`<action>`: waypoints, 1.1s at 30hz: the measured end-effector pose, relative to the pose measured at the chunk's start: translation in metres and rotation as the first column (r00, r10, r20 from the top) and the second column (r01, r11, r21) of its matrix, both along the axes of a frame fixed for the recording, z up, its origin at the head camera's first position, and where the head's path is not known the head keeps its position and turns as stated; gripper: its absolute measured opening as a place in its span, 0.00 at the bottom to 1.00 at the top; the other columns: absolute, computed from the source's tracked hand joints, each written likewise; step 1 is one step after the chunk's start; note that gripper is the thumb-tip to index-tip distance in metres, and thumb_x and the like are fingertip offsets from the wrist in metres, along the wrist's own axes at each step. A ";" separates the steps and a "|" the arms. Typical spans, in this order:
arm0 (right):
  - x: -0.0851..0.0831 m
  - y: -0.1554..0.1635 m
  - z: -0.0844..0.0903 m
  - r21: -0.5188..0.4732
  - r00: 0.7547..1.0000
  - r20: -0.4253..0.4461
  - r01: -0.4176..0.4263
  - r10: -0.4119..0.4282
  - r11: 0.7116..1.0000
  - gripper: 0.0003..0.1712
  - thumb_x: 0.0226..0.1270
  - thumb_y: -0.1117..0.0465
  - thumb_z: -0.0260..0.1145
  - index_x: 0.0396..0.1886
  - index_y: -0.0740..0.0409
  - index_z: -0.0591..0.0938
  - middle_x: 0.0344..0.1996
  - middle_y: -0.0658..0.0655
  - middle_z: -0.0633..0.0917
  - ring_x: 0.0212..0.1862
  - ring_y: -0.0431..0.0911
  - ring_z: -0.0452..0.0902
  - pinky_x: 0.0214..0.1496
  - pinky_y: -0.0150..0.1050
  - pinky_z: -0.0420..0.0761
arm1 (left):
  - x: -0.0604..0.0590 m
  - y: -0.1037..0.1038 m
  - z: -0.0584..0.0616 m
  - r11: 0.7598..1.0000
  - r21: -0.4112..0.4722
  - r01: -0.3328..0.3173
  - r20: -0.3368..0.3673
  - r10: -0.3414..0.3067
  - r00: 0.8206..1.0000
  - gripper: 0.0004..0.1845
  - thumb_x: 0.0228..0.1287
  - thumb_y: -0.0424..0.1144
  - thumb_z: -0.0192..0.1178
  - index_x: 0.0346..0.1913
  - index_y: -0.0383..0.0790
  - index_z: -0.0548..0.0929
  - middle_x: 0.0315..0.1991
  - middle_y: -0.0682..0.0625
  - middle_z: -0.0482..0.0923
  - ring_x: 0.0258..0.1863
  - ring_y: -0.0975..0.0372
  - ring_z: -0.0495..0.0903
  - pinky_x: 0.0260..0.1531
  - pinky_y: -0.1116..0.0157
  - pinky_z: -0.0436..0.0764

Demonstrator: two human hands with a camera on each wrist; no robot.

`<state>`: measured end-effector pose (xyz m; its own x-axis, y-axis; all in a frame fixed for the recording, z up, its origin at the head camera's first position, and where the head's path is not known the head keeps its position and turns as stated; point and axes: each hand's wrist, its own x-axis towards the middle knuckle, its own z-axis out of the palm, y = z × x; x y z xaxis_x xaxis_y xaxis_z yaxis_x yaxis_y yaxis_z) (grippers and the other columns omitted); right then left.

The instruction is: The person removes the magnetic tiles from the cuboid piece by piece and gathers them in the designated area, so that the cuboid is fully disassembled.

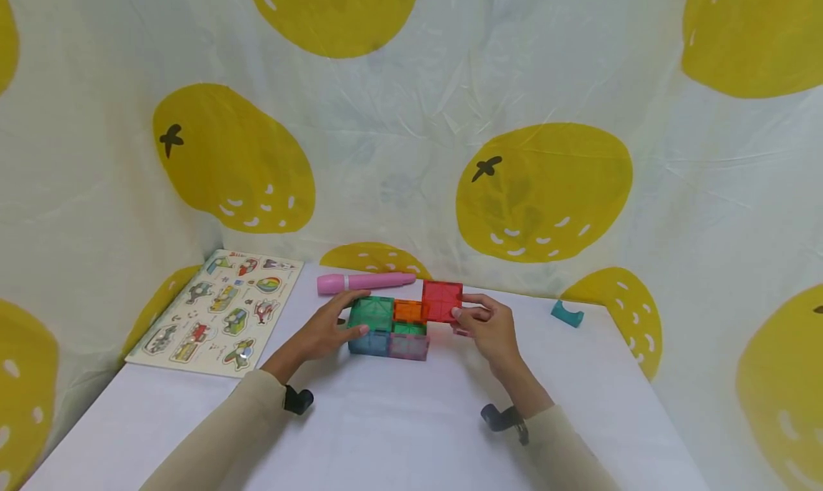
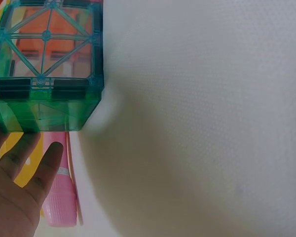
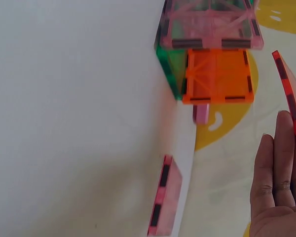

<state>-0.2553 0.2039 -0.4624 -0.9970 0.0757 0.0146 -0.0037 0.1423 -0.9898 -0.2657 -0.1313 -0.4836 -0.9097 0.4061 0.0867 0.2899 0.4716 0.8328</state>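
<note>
In the head view, see-through magnetic tiles form a low box structure [image 1: 371, 343], with green, blue, pink and orange sides. My left hand [image 1: 326, 330] holds its left end, thumb at the front and a finger along the back edge. The left wrist view has the green end of the structure [image 2: 44, 106] close to several extended fingers [image 2: 45, 173]. A red square magnetic tile [image 1: 442, 299] is pinched between thumb and fingers of my right hand [image 1: 491, 328], raised beside the orange tile [image 3: 219, 76]. A pink tile [image 3: 166, 197] stands on the table under the right hand.
A pink pen-like stick [image 1: 366, 282] lies behind the structure. At the left is a picture puzzle board [image 1: 257, 312] with vehicle pieces. A small teal curved block [image 1: 567, 314] sits at the right back. A fruit-print curtain [image 1: 398, 155] encloses the white table [image 1: 398, 434].
</note>
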 end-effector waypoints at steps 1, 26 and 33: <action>0.000 0.003 0.000 0.010 1.000 0.008 0.009 -0.009 1.000 0.22 0.59 0.55 0.75 0.53 0.52 0.83 0.36 0.57 0.91 0.41 0.54 0.89 0.53 0.57 0.83 | 0.000 0.000 0.000 1.000 -0.001 0.000 -0.001 0.000 1.000 0.37 0.65 0.47 0.67 0.73 0.64 0.61 0.75 0.53 0.60 0.72 0.51 0.61 0.69 0.42 0.68; 0.009 0.093 -0.010 0.208 0.978 0.116 0.145 -0.171 0.967 0.28 0.63 0.50 0.72 0.62 0.51 0.79 0.42 0.56 0.90 0.42 0.43 0.89 0.46 0.30 0.85 | -0.001 -0.001 -0.002 1.000 -0.004 0.009 -0.020 -0.009 1.000 0.38 0.65 0.47 0.66 0.75 0.56 0.61 0.75 0.51 0.59 0.72 0.49 0.62 0.67 0.42 0.70; 0.009 0.112 -0.014 0.201 0.976 0.116 0.160 -0.186 0.966 0.28 0.64 0.54 0.71 0.63 0.57 0.78 0.40 0.57 0.90 0.39 0.44 0.90 0.46 0.33 0.86 | -0.001 -0.001 -0.002 1.000 -0.003 0.014 -0.021 -0.015 1.000 0.37 0.65 0.49 0.66 0.74 0.62 0.61 0.76 0.52 0.58 0.72 0.49 0.62 0.67 0.42 0.70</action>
<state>-0.2461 0.3160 -0.4760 -0.9629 0.2559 -0.0859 0.1669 0.3143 -0.9345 -0.2671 -0.1327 -0.4860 -0.9017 0.4194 0.1051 0.3144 0.4693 0.8252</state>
